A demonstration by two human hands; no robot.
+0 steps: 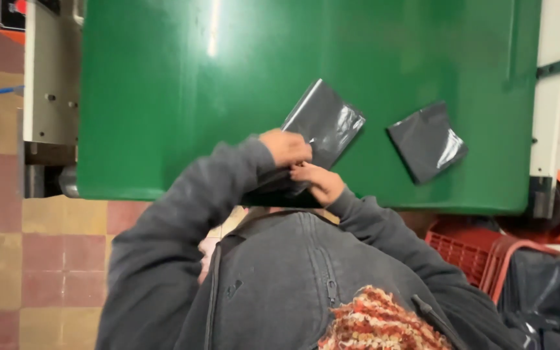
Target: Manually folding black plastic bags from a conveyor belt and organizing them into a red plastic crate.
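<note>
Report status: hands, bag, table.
Left hand and right hand both pinching dark plastic bag at green table edge. Second bag lies apart. Nothing blocking.

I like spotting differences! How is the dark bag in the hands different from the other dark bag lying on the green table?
The held bag is pinched by the left hand and right hand, while the loose bag lies untouched.
The held bag hangs over the green table's near edge; the loose bag lies fully on it.
The held bag looks longer; the loose bag looks squarer.
Both are dark grey, shiny plastic.
</note>
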